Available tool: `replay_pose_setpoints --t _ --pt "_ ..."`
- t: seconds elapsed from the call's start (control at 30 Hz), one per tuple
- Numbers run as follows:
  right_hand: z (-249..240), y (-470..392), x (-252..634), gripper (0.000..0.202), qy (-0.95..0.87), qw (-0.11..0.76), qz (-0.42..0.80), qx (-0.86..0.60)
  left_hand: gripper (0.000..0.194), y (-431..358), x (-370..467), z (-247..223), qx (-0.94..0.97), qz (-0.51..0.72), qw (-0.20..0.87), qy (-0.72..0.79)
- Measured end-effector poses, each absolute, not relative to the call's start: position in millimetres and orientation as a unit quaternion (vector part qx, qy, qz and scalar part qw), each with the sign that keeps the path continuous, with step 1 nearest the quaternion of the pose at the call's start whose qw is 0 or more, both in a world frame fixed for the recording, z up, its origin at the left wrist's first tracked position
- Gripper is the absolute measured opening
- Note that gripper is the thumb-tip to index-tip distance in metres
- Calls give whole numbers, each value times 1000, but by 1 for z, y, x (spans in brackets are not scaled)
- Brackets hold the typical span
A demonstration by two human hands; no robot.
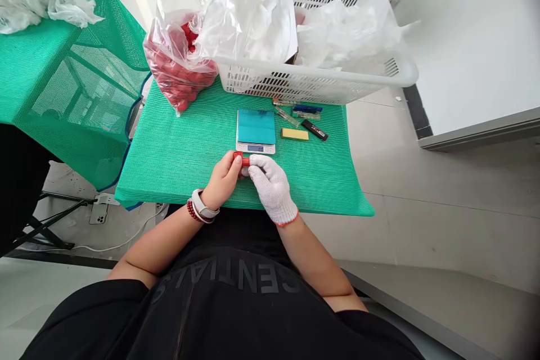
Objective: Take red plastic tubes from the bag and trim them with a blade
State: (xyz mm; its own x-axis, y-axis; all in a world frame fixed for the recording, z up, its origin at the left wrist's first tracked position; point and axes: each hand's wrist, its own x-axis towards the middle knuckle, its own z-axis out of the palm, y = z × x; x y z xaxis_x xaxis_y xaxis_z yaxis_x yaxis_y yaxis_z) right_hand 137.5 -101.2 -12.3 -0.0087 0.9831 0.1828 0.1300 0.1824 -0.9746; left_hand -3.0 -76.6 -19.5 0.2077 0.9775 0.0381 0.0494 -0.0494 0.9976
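Note:
In front of the small digital scale (256, 126), both of my hands meet at a small red piece (245, 161). My left hand (225, 181) is bare and pinches its left end between thumb and fingers. My right hand (270, 184), in a white knit glove with an orange hem, grips the right end. Part of the piece is hidden by my fingers, so its exact kind does not show. The scale has a blue-covered plate and a lit display. At the back left, a clear plastic bag (181, 76) holds many similar-looking red pieces.
Right of the scale lie a yellow block (295, 134), a black box cutter-like item (314, 130) and several pens or lighters. Behind stands a white plastic basket (312, 84) filled with plastic bags. Green mesh (189, 140) covers the table. Another green-covered table (37, 73) stands left.

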Motion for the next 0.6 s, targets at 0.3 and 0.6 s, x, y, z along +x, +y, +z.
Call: replay_pose_setpoints --t 0.3,0.6 --pt "-10 -102 137 15 -570 513 426 -480 48 -76 -4 -18 568 443 537 439" --pt "-9 -101 137 16 -576 515 420 -476 48 -75 -5 -20 579 438 531 436"
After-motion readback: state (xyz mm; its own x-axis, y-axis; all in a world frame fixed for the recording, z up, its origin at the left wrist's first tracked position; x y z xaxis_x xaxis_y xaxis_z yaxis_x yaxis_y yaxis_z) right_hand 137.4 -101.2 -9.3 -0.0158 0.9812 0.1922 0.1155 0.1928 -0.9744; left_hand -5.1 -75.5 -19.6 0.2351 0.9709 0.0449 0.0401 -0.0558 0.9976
